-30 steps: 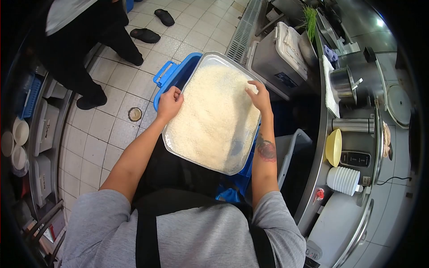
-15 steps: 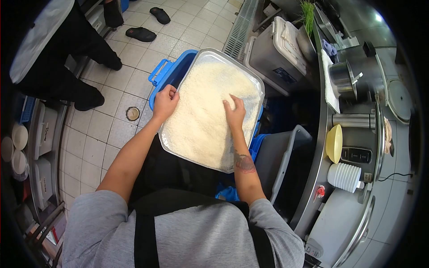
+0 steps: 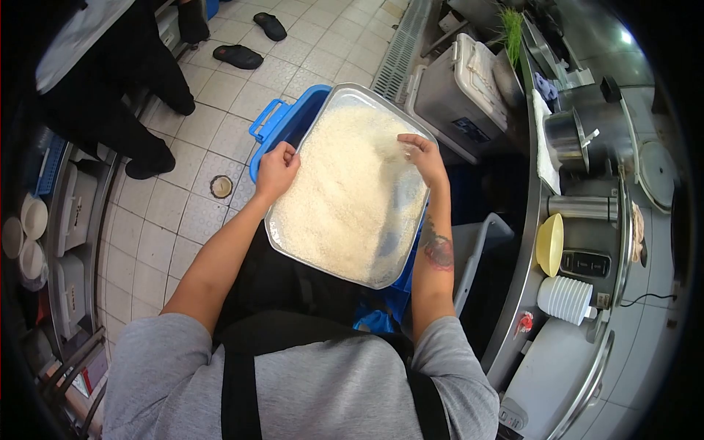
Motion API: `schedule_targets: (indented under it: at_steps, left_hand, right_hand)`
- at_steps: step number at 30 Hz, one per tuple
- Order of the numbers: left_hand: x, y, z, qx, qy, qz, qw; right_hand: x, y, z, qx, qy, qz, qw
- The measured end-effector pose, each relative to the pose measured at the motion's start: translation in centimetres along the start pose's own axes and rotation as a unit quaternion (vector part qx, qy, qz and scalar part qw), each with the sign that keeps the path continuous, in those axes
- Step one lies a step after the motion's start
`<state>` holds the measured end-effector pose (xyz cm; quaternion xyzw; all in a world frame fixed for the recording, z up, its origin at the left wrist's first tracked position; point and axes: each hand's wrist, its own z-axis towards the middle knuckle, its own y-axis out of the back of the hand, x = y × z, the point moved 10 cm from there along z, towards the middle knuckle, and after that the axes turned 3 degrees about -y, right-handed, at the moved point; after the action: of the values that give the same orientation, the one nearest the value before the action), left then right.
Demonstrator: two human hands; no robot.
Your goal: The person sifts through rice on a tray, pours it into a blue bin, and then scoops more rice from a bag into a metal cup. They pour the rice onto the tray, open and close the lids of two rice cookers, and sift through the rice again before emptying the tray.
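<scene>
A large rectangular metal tray [image 3: 323,268] full of white rice [image 3: 337,191] rests tilted over a blue bin [image 3: 282,125]. My left hand [image 3: 276,171] grips the tray's left rim. Over the right side of the rice, my right hand [image 3: 420,156] is raised with the fingers curled, and grains fall from it. A bare streak of metal shows along the tray's right side below that hand.
Another person in dark clothes [image 3: 110,81] stands at the upper left on the tiled floor, near a pair of black slippers [image 3: 239,55]. A steel counter [image 3: 579,242] on the right carries a pot, a yellow bowl [image 3: 548,244], stacked white cups [image 3: 565,299]. A grey tub [image 3: 480,249] stands beside the bin.
My right hand, pressed flat into the rice half a second ago, has lifted toward the tray's upper right and uncovered a bare strip. The other person has shifted.
</scene>
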<state>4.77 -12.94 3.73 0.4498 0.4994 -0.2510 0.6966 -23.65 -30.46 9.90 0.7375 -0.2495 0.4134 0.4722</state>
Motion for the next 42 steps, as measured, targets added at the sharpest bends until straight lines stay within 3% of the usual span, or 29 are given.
schedule_targets:
  at_steps: [4, 6, 8, 10, 12, 19, 21, 24, 26, 29, 33, 36, 39, 42]
  left_hand:
    - [0.2, -0.1, 0.0, 0.002, 0.008, -0.007, 1.0]
    - [0.3, -0.2, 0.1, 0.006, 0.002, -0.005, 1.0]
    - [0.1, -0.2, 0.0, 0.004, 0.003, -0.009, 1.0]
    - [0.1, -0.1, 0.1, 0.002, 0.005, -0.013, 1.0]
    - [0.2, -0.1, 0.1, 0.0, -0.001, -0.018, 1.0]
    - [0.5, -0.2, 0.1, 0.0, 0.007, -0.008, 1.0]
    - [0.2, -0.1, 0.0, -0.005, -0.007, -0.002, 1.0]
    - [0.4, -0.2, 0.1, 0.0, 0.002, -0.004, 1.0]
    - [0.5, -0.1, 0.1, -0.001, 0.008, -0.015, 1.0]
    - [0.4, -0.2, 0.0, 0.003, 0.007, -0.02, 1.0]
    - [0.3, -0.2, 0.0, 0.0, 0.003, -0.016, 1.0]
    - [0.4, -0.3, 0.1, 0.004, 0.004, -0.013, 1.0]
    - [0.3, -0.2, 0.1, 0.0, 0.006, -0.014, 1.0]
    - [0.3, -0.2, 0.1, 0.001, 0.001, -0.017, 1.0]
  right_hand:
    - [-1.8, 1.1, 3.0, -0.01, 0.01, -0.073, 0.997]
    - [-2.6, 3.1, 4.1, -0.136, 0.046, -0.163, 0.976]
    - [-5.2, 2.0, 4.9, -0.147, 0.029, -0.138, 0.979]
    - [-3.8, 0.0, 3.5, -0.228, 0.126, -0.253, 0.932]
    - [-3.1, -2.4, 2.4, -0.227, 0.094, -0.26, 0.934]
    - [-2.6, -7.6, 0.1, -0.117, 0.132, -0.155, 0.972]
    - [-2.2, -7.0, -0.2, -0.106, 0.146, -0.143, 0.973]
    - [0.1, -3.7, -0.4, -0.176, 0.163, -0.119, 0.963]
    - [-1.5, -2.2, 1.1, -0.137, 0.03, 0.008, 0.99]
    - [2.1, -0.9, 0.7, -0.144, 0.067, 0.017, 0.987]
    - [3.7, 0.1, 0.2, -0.167, 0.041, -0.048, 0.984]
    - [5.4, 0.7, -0.7, -0.227, 0.127, -0.163, 0.952]
    - [3.8, 1.1, -0.4, -0.215, 0.075, -0.15, 0.962]
    - [1.3, 1.3, 0.2, -0.179, 0.004, -0.043, 0.983]
